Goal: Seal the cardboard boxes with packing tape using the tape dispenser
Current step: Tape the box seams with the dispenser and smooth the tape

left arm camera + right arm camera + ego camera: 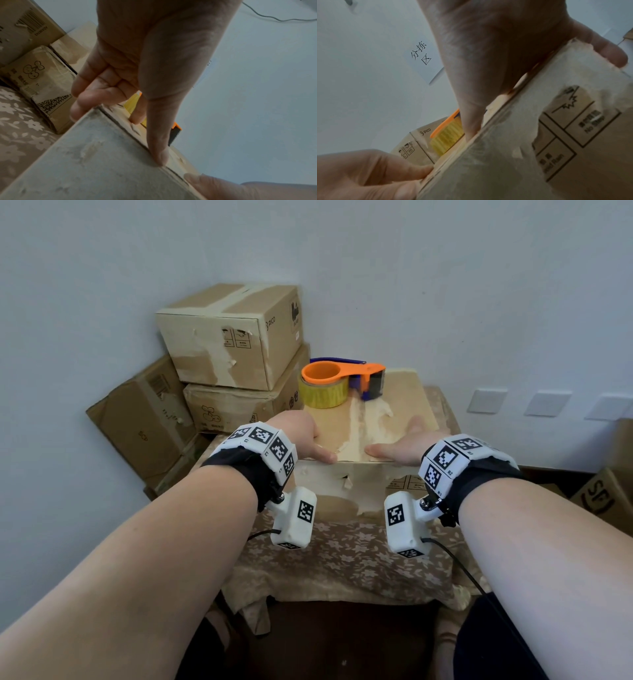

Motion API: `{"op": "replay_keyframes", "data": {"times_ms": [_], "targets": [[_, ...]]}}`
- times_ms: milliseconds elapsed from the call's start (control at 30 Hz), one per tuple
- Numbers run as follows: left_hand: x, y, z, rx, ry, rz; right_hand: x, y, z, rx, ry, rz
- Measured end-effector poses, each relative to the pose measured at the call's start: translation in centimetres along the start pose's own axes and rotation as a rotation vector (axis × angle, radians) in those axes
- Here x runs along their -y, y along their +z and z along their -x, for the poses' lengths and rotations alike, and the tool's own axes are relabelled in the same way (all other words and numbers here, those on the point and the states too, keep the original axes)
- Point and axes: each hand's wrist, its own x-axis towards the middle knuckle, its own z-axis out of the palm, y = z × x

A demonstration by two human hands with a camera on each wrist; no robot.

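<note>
- Head view: a box (370, 419) stands on a table (342, 563) with a flowered cloth, its top flaps closed and its surface scuffed and torn.
- The left hand (301, 436) lies on the near left part of the box top, thumb stretched along the near edge; the other fingers are hidden behind the hand.
- The right hand (400, 445) lies flat on the near right part of the top, fingers straight and pointing away, thumb along the same edge; the two thumb tips are near each other but apart.
- The dispenser (346, 381), orange and blue with a yellow tape roll, sits at the far left of the box top, well clear of both hands.
- Three more boxes are stacked against the wall (445, 285) at left, the top one (229, 333) sealed with tape; another box (606, 494) shows at the right edge.
- Left wrist view: the left hand (137, 56) has its thumb straight on the edge of the box (106, 162); its fingers (91, 94) bend loosely over the top and left corner, grasping nothing. The right thumb tip enters at lower right, and a bit of the dispenser (175, 134) shows past the thumb.
- Right wrist view: the right hand (496, 54) is pressed flat on the top of the box (513, 155), thumb on the edge, one fingertip past the far right corner. The left hand (368, 173) touches the edge at lower left, and the dispenser (445, 138) sits beyond.
</note>
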Motion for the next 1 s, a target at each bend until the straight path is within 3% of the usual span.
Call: {"op": "replay_keyframes", "data": {"times_ms": [367,567,633,800,1000], "targets": [[0.0,-0.6,0.0,0.035,0.024,-0.024,-0.4,-1.0,0.4,0.038,0.0,-0.029],[0.1,-2.9,-0.6,0.163,-0.07,-0.054,-0.3,-2.8,0.6,0.037,-0.08,-0.127],[-0.4,-3.8,-1.2,0.101,-0.085,-0.089,-0.2,-3.9,0.8,0.016,-0.099,-0.111],[-1.0,-5.6,-3.6,-0.241,-0.098,-0.035,0.0,-4.8,0.0,-0.017,-0.146,-0.042],[-1.5,-4.8,-5.8,-0.207,-0.054,-0.004,-0.4,-4.3,-2.2,-0.086,-0.211,0.001]]}}
